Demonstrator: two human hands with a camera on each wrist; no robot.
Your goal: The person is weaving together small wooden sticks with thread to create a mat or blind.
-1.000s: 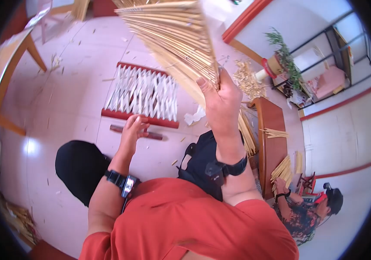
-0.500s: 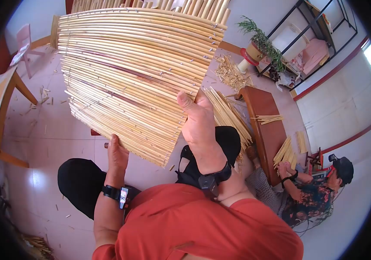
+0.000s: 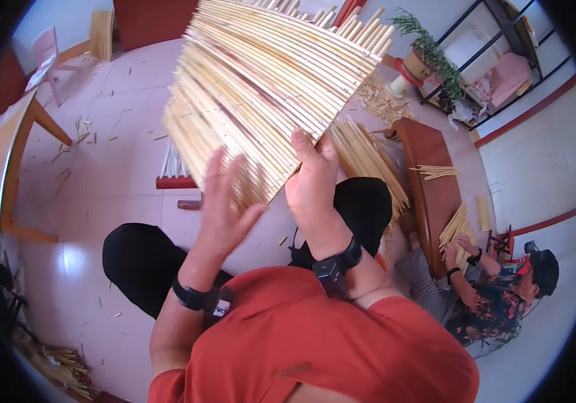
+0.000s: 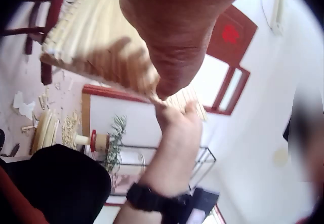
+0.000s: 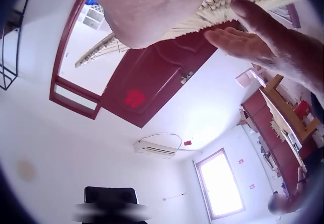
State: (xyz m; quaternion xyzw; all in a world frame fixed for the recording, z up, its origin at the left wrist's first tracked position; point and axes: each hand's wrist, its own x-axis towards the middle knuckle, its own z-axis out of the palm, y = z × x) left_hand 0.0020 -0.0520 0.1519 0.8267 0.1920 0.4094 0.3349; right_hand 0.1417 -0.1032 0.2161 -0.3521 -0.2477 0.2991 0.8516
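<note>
A mat of thin pale sticks tied side by side (image 3: 254,87) is held up slanted before me in the head view. My right hand (image 3: 311,178) grips its near right edge, thumb on the upper face. Next to the mat's lower corner is my left hand (image 3: 224,205), blurred, its fingers straight and spread and overlapping the mat in this view. In the right wrist view the left hand (image 5: 258,42) shows extended fingers close to the row of stick ends (image 5: 217,9). The left wrist view shows the right hand (image 4: 177,123) at the mat's edge.
A red-barred frame with white straps (image 3: 175,181) lies on the floor, partly hidden by the mat. Long sticks (image 3: 368,158) lean by a brown bench (image 3: 429,151), where another person (image 3: 496,289) handles sticks. A wooden table (image 3: 12,154) stands left; stick scraps litter the floor.
The mat was first raised high, then spread broad with my left hand on its lower edge; now it slants up and right. My left hand has left that edge and moved right.
</note>
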